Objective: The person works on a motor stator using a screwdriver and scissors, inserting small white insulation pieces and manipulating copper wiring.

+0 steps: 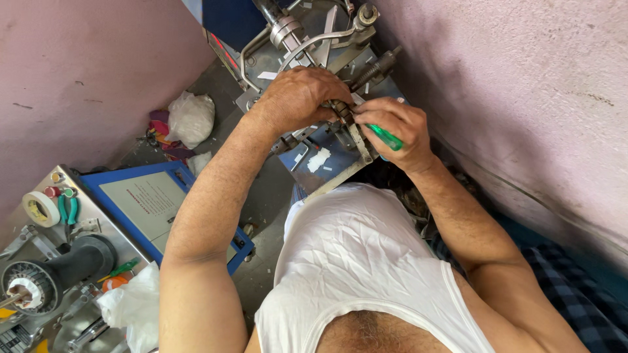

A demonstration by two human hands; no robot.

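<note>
Hands: left (297, 98) grips metal clamp (347, 117), right (396, 131) closed around green screwdriver (384, 136)

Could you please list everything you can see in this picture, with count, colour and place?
metal machine: one, grey steel with a blue body, top centre between the walls
screwdriver: one, green handle, in the right hand at the machine
white scrap: one, on the machine's plate below the hands
blue-framed panel: one, blue and cream, left of centre
tape roll: one, white, far left on a grey metal top
pliers: one pair, green handles, beside the tape roll
black handle: one, lower left
plastic bags: two, white, one on the floor upper left, one at the bottom left
walls: two, pink, left and right
left hand: on the machine part
right hand: gripping the screwdriver
</note>
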